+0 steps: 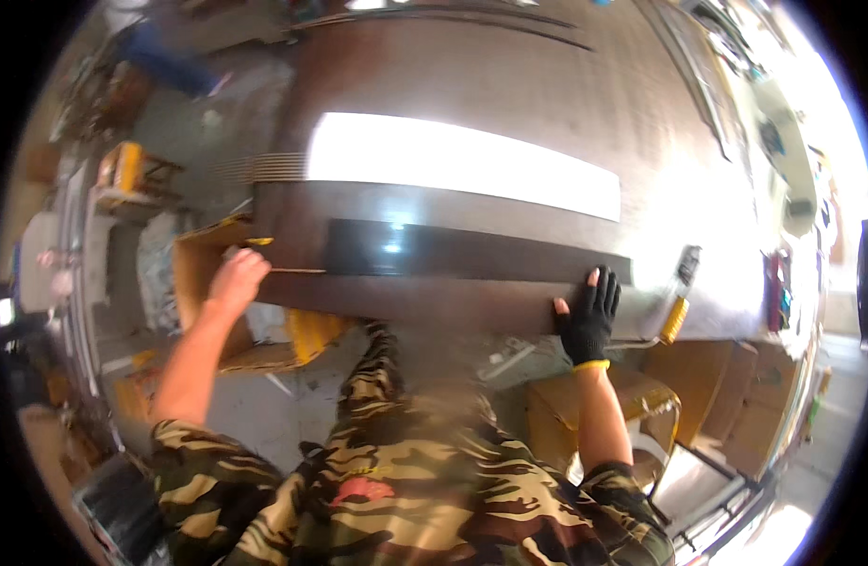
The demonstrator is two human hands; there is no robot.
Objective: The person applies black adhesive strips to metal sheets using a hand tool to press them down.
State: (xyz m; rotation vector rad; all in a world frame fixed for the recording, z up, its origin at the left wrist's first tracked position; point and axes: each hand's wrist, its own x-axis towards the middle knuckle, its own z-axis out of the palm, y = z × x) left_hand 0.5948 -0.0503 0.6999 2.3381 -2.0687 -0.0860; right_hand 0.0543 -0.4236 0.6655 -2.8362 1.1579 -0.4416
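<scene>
The dark strip (pixel 481 253) lies flat along the near side of the brown tabletop (pixel 509 66). On its right end rests the person's right hand (pixel 592 321), gloved in black, with fingers straight and thumb spread. Off its left end, the bare left hand (pixel 240 275) has its fingers curled at a thin pale line (pixel 297 271) running toward the strip; I can't tell whether they grip it. Beyond the strip, apart from it, lies a bright white panel (pixel 462 160). To the right sits a yellow-handled tool (pixel 675 321). An open cardboard box (pixel 200 269) stands by the left hand. Far left, somebody's blue trouser leg (pixel 165 52) shows.
</scene>
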